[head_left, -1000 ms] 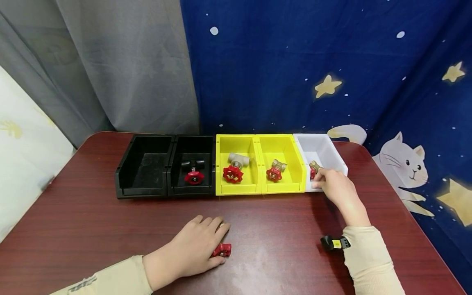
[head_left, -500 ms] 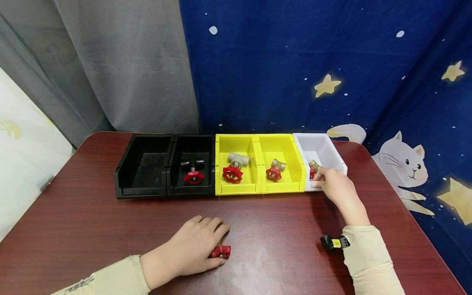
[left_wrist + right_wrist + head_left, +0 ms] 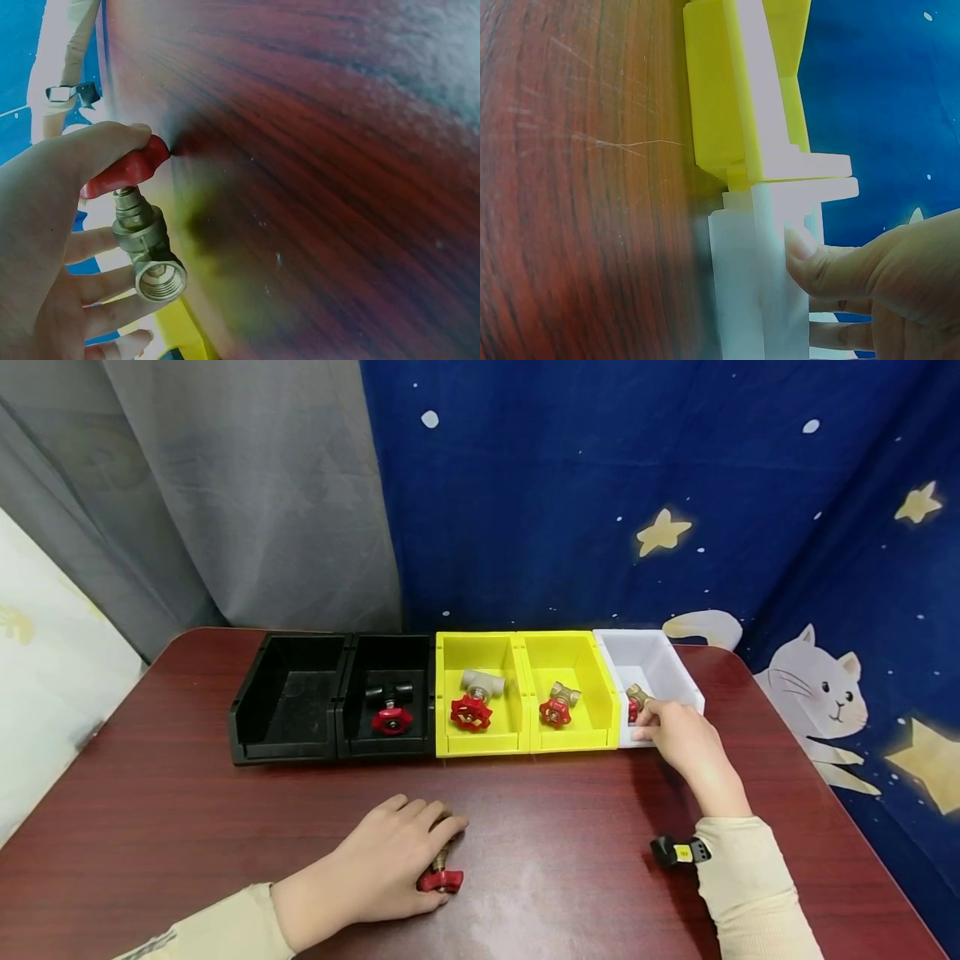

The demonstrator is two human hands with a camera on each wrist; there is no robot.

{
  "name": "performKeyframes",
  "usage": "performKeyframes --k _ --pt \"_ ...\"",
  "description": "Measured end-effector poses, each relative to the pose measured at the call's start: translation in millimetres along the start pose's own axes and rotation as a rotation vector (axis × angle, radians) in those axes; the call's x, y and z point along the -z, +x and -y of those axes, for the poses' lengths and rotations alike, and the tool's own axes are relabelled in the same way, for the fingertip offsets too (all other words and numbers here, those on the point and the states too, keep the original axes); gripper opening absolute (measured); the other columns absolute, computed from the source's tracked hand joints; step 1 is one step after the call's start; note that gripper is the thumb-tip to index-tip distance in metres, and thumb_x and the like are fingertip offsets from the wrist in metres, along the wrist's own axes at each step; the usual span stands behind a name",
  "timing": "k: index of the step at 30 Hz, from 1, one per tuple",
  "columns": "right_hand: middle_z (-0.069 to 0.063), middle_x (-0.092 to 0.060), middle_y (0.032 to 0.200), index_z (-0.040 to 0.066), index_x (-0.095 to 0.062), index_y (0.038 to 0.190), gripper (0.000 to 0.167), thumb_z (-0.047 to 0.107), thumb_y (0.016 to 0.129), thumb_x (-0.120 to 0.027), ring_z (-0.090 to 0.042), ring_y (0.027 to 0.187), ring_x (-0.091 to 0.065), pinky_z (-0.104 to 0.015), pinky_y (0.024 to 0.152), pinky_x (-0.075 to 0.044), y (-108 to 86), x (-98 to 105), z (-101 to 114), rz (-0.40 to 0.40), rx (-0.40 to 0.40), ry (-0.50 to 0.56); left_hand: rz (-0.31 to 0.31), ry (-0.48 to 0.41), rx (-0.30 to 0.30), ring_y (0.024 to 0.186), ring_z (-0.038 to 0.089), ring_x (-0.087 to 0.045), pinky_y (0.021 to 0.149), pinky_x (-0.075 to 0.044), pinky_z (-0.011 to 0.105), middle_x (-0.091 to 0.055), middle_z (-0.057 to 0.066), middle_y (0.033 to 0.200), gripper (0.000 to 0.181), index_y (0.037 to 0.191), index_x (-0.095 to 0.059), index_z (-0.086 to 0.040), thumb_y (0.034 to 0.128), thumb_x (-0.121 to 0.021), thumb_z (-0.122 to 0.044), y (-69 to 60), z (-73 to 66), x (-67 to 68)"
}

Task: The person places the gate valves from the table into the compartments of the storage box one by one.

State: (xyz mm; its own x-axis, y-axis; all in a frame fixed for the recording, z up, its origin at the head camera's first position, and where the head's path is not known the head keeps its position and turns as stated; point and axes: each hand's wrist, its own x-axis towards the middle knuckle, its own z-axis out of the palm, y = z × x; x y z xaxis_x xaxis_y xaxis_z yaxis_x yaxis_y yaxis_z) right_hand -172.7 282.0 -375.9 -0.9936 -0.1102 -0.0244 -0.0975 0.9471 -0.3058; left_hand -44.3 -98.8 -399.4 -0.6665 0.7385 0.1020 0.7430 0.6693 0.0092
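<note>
A brass valve with a red handwheel (image 3: 441, 882) is in my left hand (image 3: 382, 864), low over the front of the table. In the left wrist view the thumb lies on the red handwheel (image 3: 127, 171), and the other fingers are behind the brass body (image 3: 146, 236). My right hand (image 3: 684, 735) is at the white bin (image 3: 671, 668) on the far right. Its thumb lies on the outside of the front wall (image 3: 772, 300), with the fingers inside, pinching that wall. Another red-handled brass valve (image 3: 637, 696) lies in this bin beside the fingertips, partly hidden.
Left of the white bin stand two yellow bins (image 3: 483, 745) and two black bins (image 3: 288, 750) in a row. A grey valve (image 3: 480, 689), a brass valve (image 3: 561, 697) and a black valve (image 3: 390, 706), all red-handled, lie in three of them. Curtains hang behind the table (image 3: 187, 810).
My left hand has shifted slightly left and toward me, and more of its valve shows, with the red handwheel lower. The right hand stays at the white bin.
</note>
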Motion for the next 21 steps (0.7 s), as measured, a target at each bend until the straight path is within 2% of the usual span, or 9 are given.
performKeyframes --k 5,13,21 --pt "-0.013 -0.068 0.087 0.008 -0.071 0.09 0.011 0.018 0.088 -0.075 -0.034 0.08 -0.059 -0.053 0.073 -0.048 0.5 -1 0 -0.003 0.001 0.002 -0.021 -0.017 0.001 0.098 0.018 -0.059 0.084 -0.047 0.035 -0.061 -0.001 0.116 0.066 0.127 -0.06 -0.014 0.0753 -0.078 -0.052 -4.2 2.2 2.4" --pt "-0.014 -0.067 0.087 0.008 -0.07 0.088 0.011 0.018 0.088 -0.075 -0.035 0.08 -0.058 -0.052 0.072 -0.047 0.1 0 0 -0.002 -0.003 0.006 -0.118 -0.031 0.016 0.102 0.017 -0.057 0.085 -0.047 0.035 -0.059 0.0 0.121 0.071 0.132 -0.056 -0.013 0.0741 -0.08 -0.047 -12.5 3.3 8.4" --pt "-0.016 -0.067 0.09 0.009 -0.07 0.087 0.01 0.018 0.089 -0.075 -0.035 0.08 -0.058 -0.053 0.071 -0.047 0.3 0 0 -0.002 -0.001 0.015 -0.106 -0.005 0.081 0.111 0.02 -0.056 0.092 -0.047 0.041 -0.057 0.005 0.13 0.072 0.136 -0.054 -0.009 0.0783 -0.078 -0.044 -25.0 7.6 15.3"
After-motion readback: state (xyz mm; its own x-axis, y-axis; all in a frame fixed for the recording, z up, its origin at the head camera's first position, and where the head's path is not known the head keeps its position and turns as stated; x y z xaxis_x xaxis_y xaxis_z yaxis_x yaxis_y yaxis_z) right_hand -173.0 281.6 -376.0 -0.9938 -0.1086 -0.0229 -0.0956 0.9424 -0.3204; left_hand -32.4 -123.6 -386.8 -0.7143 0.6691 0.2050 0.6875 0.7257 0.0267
